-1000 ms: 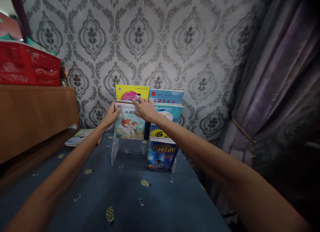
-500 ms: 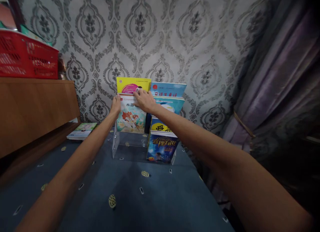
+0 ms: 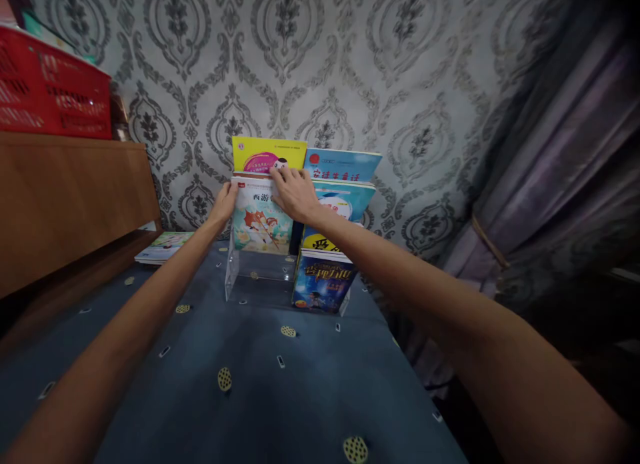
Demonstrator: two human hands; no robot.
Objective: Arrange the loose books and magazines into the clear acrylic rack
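Observation:
A pale picture book (image 3: pixel 263 225) with an orange-caped figure on its cover stands upright in the left half of a clear stepped rack (image 3: pixel 231 277). My left hand (image 3: pixel 226 203) is closed on its upper left edge. My right hand (image 3: pixel 296 196) grips the top right corner, fingers curled over the upper edge. Behind it rises a yellow book (image 3: pixel 267 145). In the right half, a light blue book (image 3: pixel 340 163), a teal book (image 3: pixel 357 196), a yellow-and-black book (image 3: pixel 313 239) and a dark blue book (image 3: pixel 323 284) stand in tiers, partly covered by my right forearm.
A small stack of books (image 3: pixel 163 247) lies on the patterned blue cloth (image 3: pixel 250 411) to the left. A red basket (image 3: pixel 75 97) sits on a wooden cabinet (image 3: pixel 75 204). Patterned wallpaper is behind the rack, and a tied curtain (image 3: pixel 500 211) hangs at right.
The view has tilted slightly down, so the whole scene sits a little differently in frame. Both hands stay on the picture book, which remains in about the same place in the rack.

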